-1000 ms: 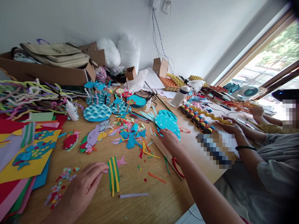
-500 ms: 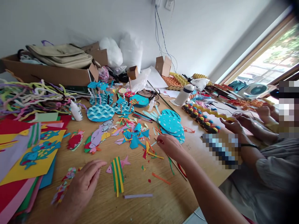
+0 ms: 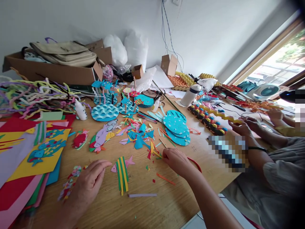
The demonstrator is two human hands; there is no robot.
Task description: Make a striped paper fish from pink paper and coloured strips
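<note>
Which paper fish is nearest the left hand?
The pink fish under the green and yellow strips: its head lies just beside the left hand; the lavender fish and blue fish lie farther off.

A wooden bench (image 3: 107,211) fills the lower view. Towards eight o'clock from centre, the left hand (image 3: 89,182) rests with loosely bent fingers, just beside a pink paper fish (image 3: 130,160) crossed by green and yellow strips (image 3: 122,175) at seven. A lilac strip (image 3: 142,195) lies at six. At five is the right hand (image 3: 176,161), its grip hidden, with a thin stick (image 3: 163,143) running up to its knuckles. Flecked blue ovals (image 3: 175,123) overlap at four; a co-worker's hand (image 3: 241,129) holds a yellow zigzag strip (image 3: 219,113) towards three. At ten, a beige bag (image 3: 66,53) lies in a cardboard box (image 3: 54,71).
</note>
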